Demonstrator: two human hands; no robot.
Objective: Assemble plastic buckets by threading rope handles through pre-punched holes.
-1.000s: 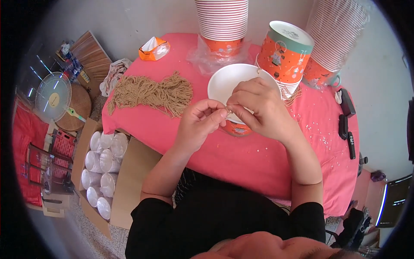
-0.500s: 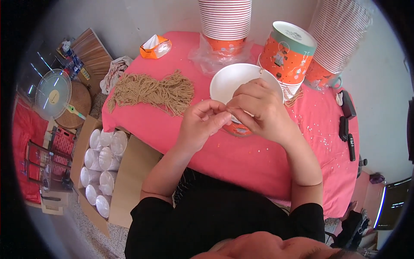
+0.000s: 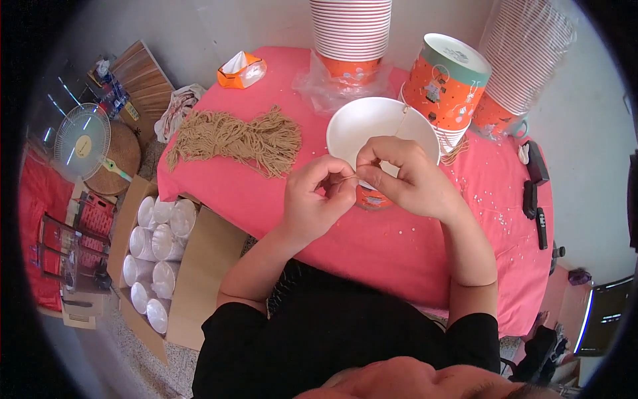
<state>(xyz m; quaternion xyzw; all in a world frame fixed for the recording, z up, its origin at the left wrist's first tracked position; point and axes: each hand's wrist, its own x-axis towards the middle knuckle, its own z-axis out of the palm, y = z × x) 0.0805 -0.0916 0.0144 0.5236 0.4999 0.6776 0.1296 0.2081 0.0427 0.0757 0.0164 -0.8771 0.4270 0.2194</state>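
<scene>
In front of me an orange paper bucket [image 3: 342, 133] with a white inside stands on the table, its mouth tipped toward me. A thin tan string [image 3: 402, 120] hangs over its far right rim and runs down toward my fingers. Above the near rim, my left hand [image 3: 318, 199] and my right hand [image 3: 407, 178] meet, both closed in a pinch on the string. The pinched bit between the fingertips is too small to make out fully. To the left lies a thick bundle of tan strings [image 3: 232, 141].
Behind the bucket are an upside-down orange and green bucket [image 3: 442, 86], a tall stack of paper buckets [image 3: 351, 33] and a wrapped stack [image 3: 525, 60]. An orange tissue pack [image 3: 240, 70] lies far left. A carton [image 3: 199, 279] of clear plastic cups stands left of the table [image 3: 372, 259].
My right hand has dropped lower and turned, uncovering the string at the far rim. My left hand has shifted slightly right. Both still pinch together.
</scene>
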